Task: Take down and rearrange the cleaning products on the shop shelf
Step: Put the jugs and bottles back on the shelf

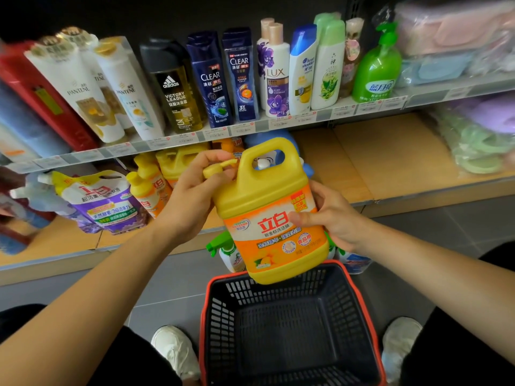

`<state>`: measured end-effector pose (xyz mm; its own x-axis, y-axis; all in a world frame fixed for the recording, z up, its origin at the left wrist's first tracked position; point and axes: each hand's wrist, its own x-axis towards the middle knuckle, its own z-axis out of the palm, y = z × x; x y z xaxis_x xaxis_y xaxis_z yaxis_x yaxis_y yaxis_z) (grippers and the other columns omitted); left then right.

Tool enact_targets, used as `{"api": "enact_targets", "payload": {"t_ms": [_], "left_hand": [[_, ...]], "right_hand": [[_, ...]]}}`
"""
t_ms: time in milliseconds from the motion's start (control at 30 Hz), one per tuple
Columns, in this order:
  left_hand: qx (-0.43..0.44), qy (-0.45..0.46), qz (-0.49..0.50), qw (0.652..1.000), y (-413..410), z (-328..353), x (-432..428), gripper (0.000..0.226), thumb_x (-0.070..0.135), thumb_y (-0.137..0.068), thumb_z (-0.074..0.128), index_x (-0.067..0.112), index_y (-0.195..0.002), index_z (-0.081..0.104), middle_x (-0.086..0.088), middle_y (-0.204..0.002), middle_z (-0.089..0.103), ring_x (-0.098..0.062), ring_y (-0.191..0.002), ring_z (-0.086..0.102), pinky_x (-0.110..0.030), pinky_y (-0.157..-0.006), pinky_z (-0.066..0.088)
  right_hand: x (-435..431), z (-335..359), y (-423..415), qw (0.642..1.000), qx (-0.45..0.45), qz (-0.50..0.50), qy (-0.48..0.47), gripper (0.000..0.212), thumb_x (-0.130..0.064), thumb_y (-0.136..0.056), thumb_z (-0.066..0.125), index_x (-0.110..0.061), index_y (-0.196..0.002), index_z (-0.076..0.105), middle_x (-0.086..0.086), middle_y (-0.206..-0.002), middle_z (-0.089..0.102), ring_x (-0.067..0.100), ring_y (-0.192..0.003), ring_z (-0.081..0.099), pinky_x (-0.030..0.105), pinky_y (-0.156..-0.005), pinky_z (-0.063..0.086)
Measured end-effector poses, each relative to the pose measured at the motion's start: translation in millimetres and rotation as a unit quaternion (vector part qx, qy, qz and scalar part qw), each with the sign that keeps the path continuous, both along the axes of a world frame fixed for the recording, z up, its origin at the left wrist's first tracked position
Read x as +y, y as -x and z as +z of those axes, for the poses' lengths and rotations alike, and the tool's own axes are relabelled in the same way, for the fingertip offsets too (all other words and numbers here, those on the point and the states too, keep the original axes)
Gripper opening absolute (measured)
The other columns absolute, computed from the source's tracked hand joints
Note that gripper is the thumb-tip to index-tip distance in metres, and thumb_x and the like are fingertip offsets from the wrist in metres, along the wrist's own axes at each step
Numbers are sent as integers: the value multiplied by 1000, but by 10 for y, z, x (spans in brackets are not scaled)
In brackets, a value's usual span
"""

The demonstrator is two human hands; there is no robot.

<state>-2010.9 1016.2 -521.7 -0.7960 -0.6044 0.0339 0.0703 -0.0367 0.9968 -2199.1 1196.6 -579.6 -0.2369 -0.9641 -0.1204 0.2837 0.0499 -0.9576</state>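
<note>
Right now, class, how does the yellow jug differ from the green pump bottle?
The jug is held by the left hand and right hand; the green bottle stands on the upper shelf. The jug tilts; the bottle is upright. The jug has a loop handle; the bottle has none. Both have pump tops.

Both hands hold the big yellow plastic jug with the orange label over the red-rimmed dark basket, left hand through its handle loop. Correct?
Not quite: the head view shows the left hand pinching the yellow pump cap beside the free handle loop. The right hand holds the big yellow plastic jug over the red-rimmed dark basket.
</note>
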Motion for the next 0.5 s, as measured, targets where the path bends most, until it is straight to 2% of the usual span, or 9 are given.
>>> {"api": "enact_targets", "payload": {"t_ms": [100,167,233,300,400,500], "left_hand": [[25,-61,-47,997,-20,22,-73,40,19,-92,59,20,-132,58,0,-109,68,-19,-110,61,-43,-93,51],[40,-94,-94,990,-57,29,-139,51,19,-94,58,17,-145,50,-3,-123,64,-25,-125,57,-50,-101,49],[54,-117,-115,985,-92,28,-167,59,20,-94,60,13,-151,43,-10,-135,60,-31,-134,52,-54,-102,50],[64,-120,-96,986,-104,2,-137,59,19,-93,61,10,-150,45,-13,-136,62,-33,-132,55,-51,-97,53],[67,-97,-26,993,-84,-19,-73,48,16,-93,59,8,-140,57,-11,-129,69,-30,-123,63,-42,-88,58],[53,-72,44,995,-70,-8,-48,48,12,-84,68,5,-131,63,-11,-118,74,-28,-114,69,-40,-84,61]], "right_hand": [[-27,15,14,999,-33,-2,-5,87,-30,-58,95,-14,-133,55,19,-128,65,39,-117,63,53,-92,55],[-31,41,44,999,-54,4,-5,99,-32,-54,96,-9,-138,50,22,-131,63,41,-120,61,55,-96,52],[-25,76,76,998,-64,27,-5,103,-34,-55,96,-8,-141,46,23,-134,60,41,-122,60,56,-100,50],[-22,100,91,997,-60,47,-5,102,-34,-57,94,-8,-142,45,23,-135,59,41,-123,59,56,-101,50],[-21,105,91,998,-51,35,0,97,-32,-58,94,-9,-140,48,23,-134,60,42,-122,59,58,-100,49],[-17,104,72,1000,9,-9,17,77,-22,-64,91,-16,-133,56,19,-126,66,39,-115,64,58,-96,53]]}}
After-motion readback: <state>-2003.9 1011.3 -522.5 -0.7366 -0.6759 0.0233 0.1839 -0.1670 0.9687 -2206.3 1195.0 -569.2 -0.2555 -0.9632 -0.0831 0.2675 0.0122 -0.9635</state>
